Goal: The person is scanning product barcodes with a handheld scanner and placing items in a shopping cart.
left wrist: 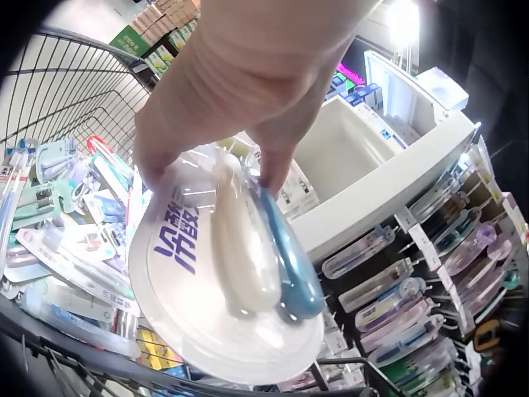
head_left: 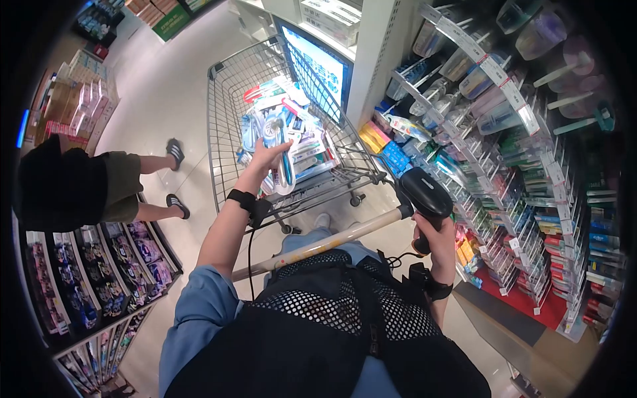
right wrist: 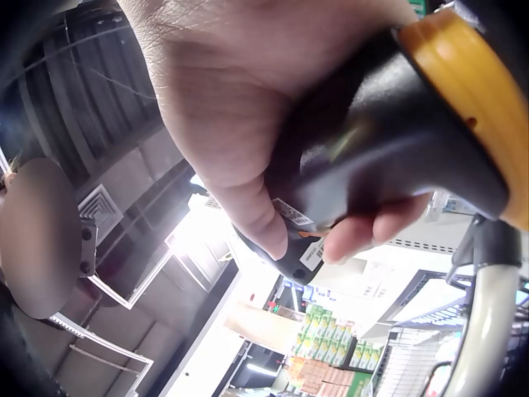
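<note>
Holding a toothbrush blister pack (left wrist: 223,335) in the left hand (head_left: 267,154); grip clamped on its upper end, thumb and fingers to either side. Pack clear-fronted, purple characters on the backing, two handles side by side: one cream-white (left wrist: 245,248), one teal-blue (left wrist: 296,277). It hangs over the near part of a wire shopping cart (head_left: 219,136), above a heap of packaged goods (head_left: 286,106); cannot tell whether pack and heap touch.

Right hand (head_left: 439,240) grips a black handheld scanner (head_left: 428,192) with a yellow ring (right wrist: 467,99); fingers curled round the body, grip firmly closed on it. Scanner sits just beside the right end of the pale cart handle (head_left: 332,240).

Each wrist carries a black strap; left one (head_left: 242,199) trails a cable. Lit screen (head_left: 318,66) stands behind the cart's far right side. To the right, a tall rack (head_left: 468,156) of hanging packs with price labels along its rails. To the left, a bystander (head_left: 66,182) in dark top, shorts and sandals, beside a tiered display (head_left: 99,272) of small goods.
</note>
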Available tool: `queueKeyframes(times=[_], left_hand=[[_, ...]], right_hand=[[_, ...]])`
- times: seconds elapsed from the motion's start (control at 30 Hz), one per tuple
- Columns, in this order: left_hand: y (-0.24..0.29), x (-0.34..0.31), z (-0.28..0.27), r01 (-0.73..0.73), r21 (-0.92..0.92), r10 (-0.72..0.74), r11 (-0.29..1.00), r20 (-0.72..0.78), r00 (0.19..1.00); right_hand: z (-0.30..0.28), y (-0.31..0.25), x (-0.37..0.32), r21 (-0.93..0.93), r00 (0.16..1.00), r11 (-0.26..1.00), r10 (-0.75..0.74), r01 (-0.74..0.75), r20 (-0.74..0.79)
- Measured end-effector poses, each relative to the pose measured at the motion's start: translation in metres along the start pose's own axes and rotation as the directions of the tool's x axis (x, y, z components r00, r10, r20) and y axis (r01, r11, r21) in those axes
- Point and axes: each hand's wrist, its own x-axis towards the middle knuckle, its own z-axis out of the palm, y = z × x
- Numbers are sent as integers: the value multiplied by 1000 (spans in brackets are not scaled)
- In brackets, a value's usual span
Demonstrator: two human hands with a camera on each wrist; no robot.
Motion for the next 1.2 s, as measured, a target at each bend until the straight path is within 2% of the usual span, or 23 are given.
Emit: queueKeyframes(times=[0.1, 0.17, 0.27, 0.3, 0.33, 0.4, 0.47, 0.53, 0.67, 0.73, 0.77, 0.87, 0.9, 0.93, 1.0, 1.07, 1.17, 1.2], left_hand=[[-11, 25, -1, -18, 108, 17, 994, 11, 1000], [-17, 38, 1, -67, 277, 95, 958, -91, 991], [-35, 68, -7, -50, 245, 55, 968, -16, 998], [-33, 65, -2, -30, 303, 54, 953, -71, 996], [-44, 79, -5, -28, 306, 47, 952, -55, 997], [-77, 113, -22, 80, 144, -74, 986, -50, 996], [-98, 129, -30, 48, 96, -45, 994, -38, 998], [-107, 135, -35, 82, -123, -90, 989, -62, 994], [-114, 138, -47, 149, -128, -151, 980, -3, 989], [-98, 121, -45, 180, -100, -182, 979, -5, 983], [-89, 112, -41, 170, -171, -176, 970, -18, 984], [-61, 95, -39, 189, -212, -203, 959, -44, 978], [-57, 96, -42, 179, -241, -180, 954, 17, 983], [-52, 98, -47, 171, -246, -175, 954, 6, 985], [-43, 99, -51, 130, -280, -110, 951, 86, 990], [-16, 73, -46, 75, -279, -71, 957, 25, 997], [15, 35, -48, -64, -128, 84, 990, 153, 985], [4, 46, -52, -112, -136, 120, 984, 51, 991]], right_hand=[[8, 2, -6, 43, 999, 999, -11, 13, -49], [12, 3, -9, 31, 997, 1000, 4, -2, -74], [21, 3, -15, 18, 993, 999, 33, -31, -113], [23, 3, -17, 12, 992, 999, 38, -37, -120], [25, 2, -20, 11, 990, 999, 43, -42, -137], [29, 2, -26, -11, 981, 997, 76, -80, -178], [34, 1, -33, -18, 972, 994, 105, -111, -211], [39, 2, -36, -21, 962, 990, 130, -139, -238], [44, 6, -41, -24, 954, 988, 139, -150, -265], [45, 7, -40, -36, 962, 987, 143, -156, -231], [46, 8, -39, -40, 965, 987, 141, -154, -223], [49, 9, -33, -70, 977, 991, 99, -114, -187], [53, 7, -30, -50, 979, 994, 86, -97, -186], [56, 5, -28, -29, 980, 996, 76, -83, -185], [58, -1, -22, -55, 988, 995, 76, -84, -135], [56, -4, -12, -84, 995, 994, 63, -70, -73], [49, -6, 2, -162, 997, 984, 78, -79, -16], [54, -15, 5, -168, 998, 984, 48, -52, -26]])
